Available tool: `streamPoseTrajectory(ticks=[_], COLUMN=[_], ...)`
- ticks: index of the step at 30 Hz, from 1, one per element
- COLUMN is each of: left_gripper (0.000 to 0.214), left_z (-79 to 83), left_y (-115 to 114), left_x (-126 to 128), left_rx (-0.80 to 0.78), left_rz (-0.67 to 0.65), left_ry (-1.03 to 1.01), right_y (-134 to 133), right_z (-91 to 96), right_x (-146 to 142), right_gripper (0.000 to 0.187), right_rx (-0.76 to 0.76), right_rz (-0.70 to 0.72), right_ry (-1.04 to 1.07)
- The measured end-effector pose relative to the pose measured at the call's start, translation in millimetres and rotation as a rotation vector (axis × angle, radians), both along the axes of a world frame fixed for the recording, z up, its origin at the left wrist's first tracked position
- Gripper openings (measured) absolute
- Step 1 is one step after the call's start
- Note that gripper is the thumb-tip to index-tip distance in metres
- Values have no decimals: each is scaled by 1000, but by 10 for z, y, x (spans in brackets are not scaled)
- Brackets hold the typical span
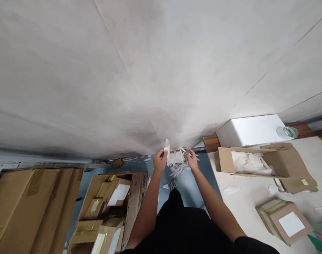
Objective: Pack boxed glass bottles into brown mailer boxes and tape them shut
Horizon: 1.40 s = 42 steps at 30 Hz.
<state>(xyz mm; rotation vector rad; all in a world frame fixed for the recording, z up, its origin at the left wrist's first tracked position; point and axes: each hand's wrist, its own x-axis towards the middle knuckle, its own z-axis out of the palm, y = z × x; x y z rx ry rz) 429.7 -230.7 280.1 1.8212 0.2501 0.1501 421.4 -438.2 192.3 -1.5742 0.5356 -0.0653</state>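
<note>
My left hand (160,161) is closed in a pinch on a thin white paper piece (166,144), which points up from the fingers. To its right, my right hand (192,161) has its thumb and fingers drawn together. A small whitish or brownish bit shows at its fingertips, too small to name. Beyond and below both hands, a heap of white strips (176,163) lies on the blue floor, partly spilling toward my shoe (173,184).
On the right, a white table (230,201) bears an open cardboard box (277,164) with white pieces inside, a white box (252,130), a tape roll (290,132) and a closed carton (285,220). At left stand large cartons (28,208) and a box of smaller cartons (137,192). A wall (150,70) rises ahead.
</note>
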Motion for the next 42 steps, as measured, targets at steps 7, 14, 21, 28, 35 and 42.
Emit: streamPoseTrajectory(ticks=[7, 14, 21, 28, 35, 42], left_gripper=[21, 18, 33, 38, 31, 25], left_z=[308, 659, 655, 645, 380, -10], left_y=[-993, -2381, -3757, -4816, -5336, -5616], left_x=[-2, -577, -1452, -2285, -2437, -2281], left_rx=[162, 294, 344, 137, -219, -173], left_rz=[-274, -525, -693, -1129, -1087, -1188], left_ry=[-353, -702, -886, -590, 86, 229], right_y=[-568, -1609, -2640, -3493, -3820, -3976], right_z=[763, 1556, 1863, 1704, 1427, 918], right_x=[-569, -1252, -2347, -3281, -3583, -3616], right_gripper=[40, 45, 35, 39, 40, 42], right_rx=[38, 191, 322, 315, 369, 231], right_rz=[-118, -278, -587, -1053, -1122, -1181], right_ry=[-100, -286, -269, -317, -298, -97])
